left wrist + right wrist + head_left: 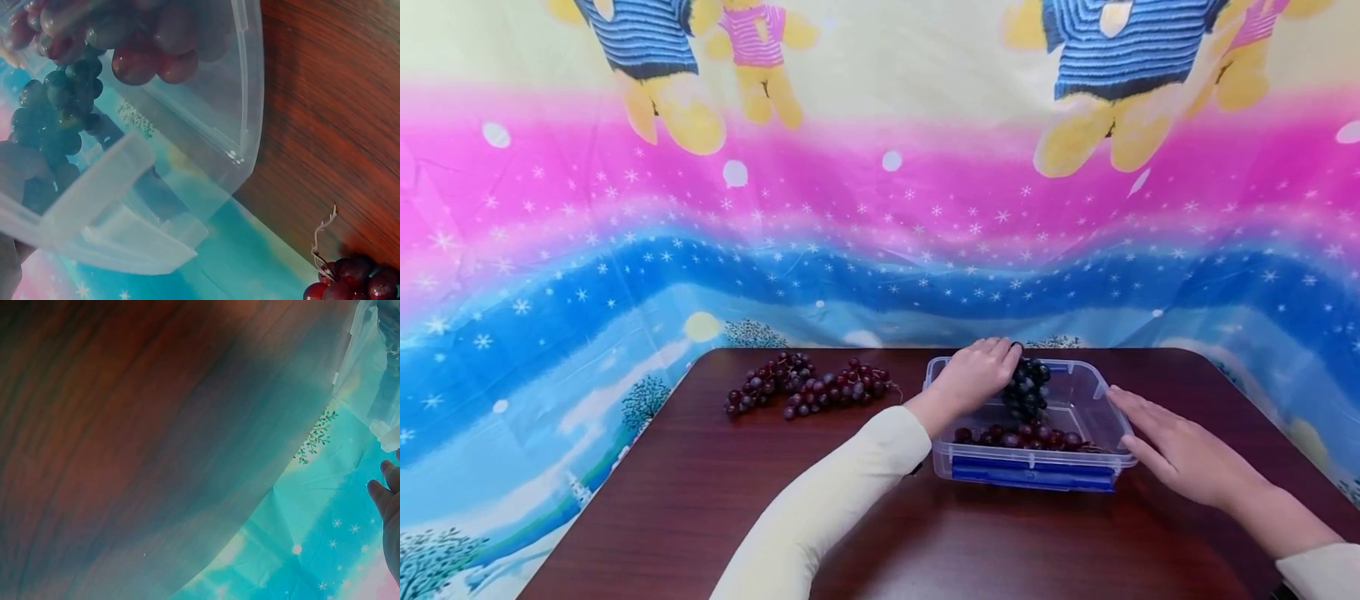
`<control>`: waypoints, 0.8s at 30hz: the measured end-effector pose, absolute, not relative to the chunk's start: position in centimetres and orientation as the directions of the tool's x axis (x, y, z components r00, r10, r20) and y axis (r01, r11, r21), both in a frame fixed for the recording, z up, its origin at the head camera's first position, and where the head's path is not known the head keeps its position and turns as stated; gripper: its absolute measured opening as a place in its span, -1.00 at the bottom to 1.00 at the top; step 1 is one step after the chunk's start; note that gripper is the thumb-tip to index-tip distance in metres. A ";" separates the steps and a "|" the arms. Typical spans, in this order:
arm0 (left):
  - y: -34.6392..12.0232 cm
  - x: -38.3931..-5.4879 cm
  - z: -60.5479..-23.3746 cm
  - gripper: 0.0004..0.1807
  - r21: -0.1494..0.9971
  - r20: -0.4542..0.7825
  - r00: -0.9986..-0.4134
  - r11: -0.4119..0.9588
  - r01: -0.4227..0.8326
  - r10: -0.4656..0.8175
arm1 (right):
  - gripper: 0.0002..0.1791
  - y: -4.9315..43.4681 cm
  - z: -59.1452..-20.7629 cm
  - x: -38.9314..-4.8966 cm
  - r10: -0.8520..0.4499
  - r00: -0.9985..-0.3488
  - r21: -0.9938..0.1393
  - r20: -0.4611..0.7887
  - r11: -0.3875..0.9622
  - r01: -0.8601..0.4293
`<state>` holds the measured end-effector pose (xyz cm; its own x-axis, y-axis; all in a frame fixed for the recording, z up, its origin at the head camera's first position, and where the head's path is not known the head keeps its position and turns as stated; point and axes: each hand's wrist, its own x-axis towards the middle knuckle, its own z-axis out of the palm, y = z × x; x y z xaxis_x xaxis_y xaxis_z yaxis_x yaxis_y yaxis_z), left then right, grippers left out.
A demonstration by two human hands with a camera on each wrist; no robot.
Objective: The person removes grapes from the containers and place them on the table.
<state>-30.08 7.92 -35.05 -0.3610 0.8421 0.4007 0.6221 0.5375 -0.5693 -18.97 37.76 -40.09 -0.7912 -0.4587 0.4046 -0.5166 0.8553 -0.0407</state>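
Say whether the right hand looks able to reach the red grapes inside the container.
Likely yes: the right hand is beside the container, whose top is uncovered; the red grapes lie near its front wall, and the left hand holds dark grapes farther back.

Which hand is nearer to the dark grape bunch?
Left: the left hand grips the dark grape bunch; the right hand is apart from it, at the right side of the clear container.

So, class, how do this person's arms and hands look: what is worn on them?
The left hand and right hand are ungloved. The left sleeve is long, plain and cream; the right sleeve, partly in view, matches its pale colour. A dark piece peeks out beside each sleeve, too little showing to identify.
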 end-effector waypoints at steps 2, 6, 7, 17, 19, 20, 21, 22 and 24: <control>7.6 -30.0 -34.9 -0.58 -0.578 0.399 -0.361 0.537 0.614 0.843 | -0.26 37.8 -40.1 -19.0 -0.459 -0.789 -0.043 0.407 0.854 -0.519; 7.1 -29.7 -34.4 -0.56 -0.586 0.401 -0.362 0.539 0.604 0.842 | -0.26 37.8 -40.1 -19.0 -0.460 -0.790 -0.040 0.406 0.855 -0.518; 7.0 -29.7 -34.3 -0.56 -0.586 0.402 -0.364 0.542 0.602 0.840 | -0.26 37.8 -40.1 -18.9 -0.458 -0.792 -0.040 0.403 0.856 -0.515; 5.8 -29.3 -33.3 -0.58 -0.587 0.487 -0.310 0.569 0.576 0.817 | -0.25 37.7 -40.0 -18.9 -0.448 -0.799 -0.036 0.401 0.864 -0.502; 5.6 -29.3 -33.1 -0.58 -0.573 0.508 -0.301 0.577 0.582 0.807 | -0.25 37.6 -40.0 -18.9 -0.449 -0.798 -0.035 0.402 0.864 -0.503; 5.5 -29.3 -33.1 -0.58 -0.565 0.518 -0.299 0.583 0.584 0.802 | -0.25 37.6 -40.0 -18.9 -0.449 -0.798 -0.034 0.402 0.864 -0.503; 5.4 -29.4 -33.0 -0.59 -0.557 0.529 -0.293 0.587 0.587 0.796 | -0.25 37.6 -40.0 -18.9 -0.450 -0.797 -0.034 0.403 0.863 -0.504; 5.3 -29.4 -32.9 -0.59 -0.551 0.539 -0.290 0.591 0.589 0.791 | -0.25 37.6 -40.0 -18.9 -0.450 -0.797 -0.034 0.404 0.863 -0.504; 5.1 -29.4 -32.7 -0.61 -0.539 0.562 -0.279 0.600 0.591 0.779 | -0.25 37.6 -40.0 -18.9 -0.450 -0.796 -0.032 0.405 0.863 -0.505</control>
